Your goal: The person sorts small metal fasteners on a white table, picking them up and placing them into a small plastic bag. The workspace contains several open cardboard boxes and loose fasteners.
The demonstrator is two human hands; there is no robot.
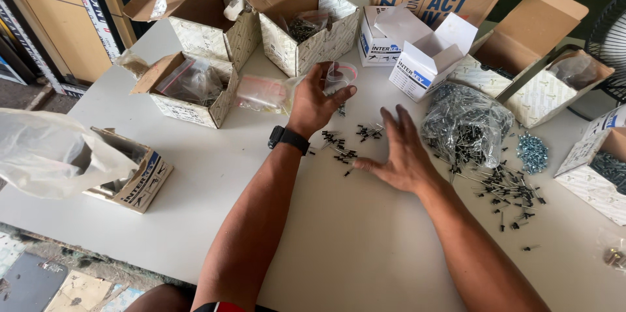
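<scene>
My left hand (315, 100), with a black watch on the wrist, reaches forward and holds a small clear plastic bag (340, 76) by its lower edge. My right hand (403, 153) lies flat and open on the white table (345, 234), fingers spread. A scatter of small black screws (347, 142) lies between the two hands, just left of the right thumb. A large clear bag full of black screws (464, 124) sits right of the right hand, with loose black screws (505, 189) spilled in front of it.
Several open cardboard boxes ring the table: two tall ones (297, 15) at the back, a low one with bags (191, 89), white boxes (424, 51), one at left (134, 175) under a plastic bag. A pile of silver screws (533, 152) lies at right.
</scene>
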